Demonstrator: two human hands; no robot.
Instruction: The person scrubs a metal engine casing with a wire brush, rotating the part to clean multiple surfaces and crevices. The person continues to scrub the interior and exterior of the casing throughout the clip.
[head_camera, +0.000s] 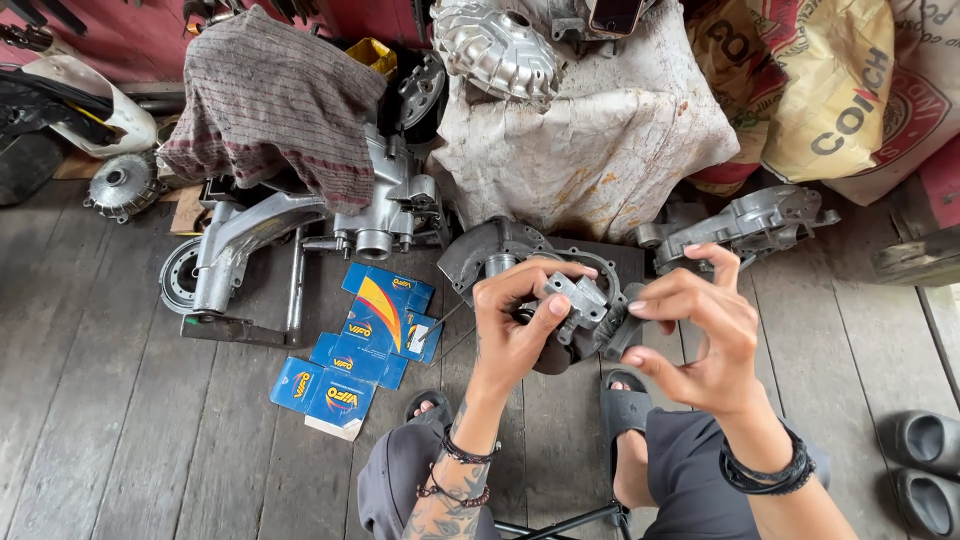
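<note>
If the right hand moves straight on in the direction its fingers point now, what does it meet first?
The right hand points leftward, so it would most likely first meet the small grey metal part that the left hand holds. They look almost touching already, though depth is unclear.

The left hand pinches a small grey metal casting above the plank floor. The right hand hovers beside it, fingers curled, not clearly touching. Blue boxes lie on the floor left of the hands.
</note>
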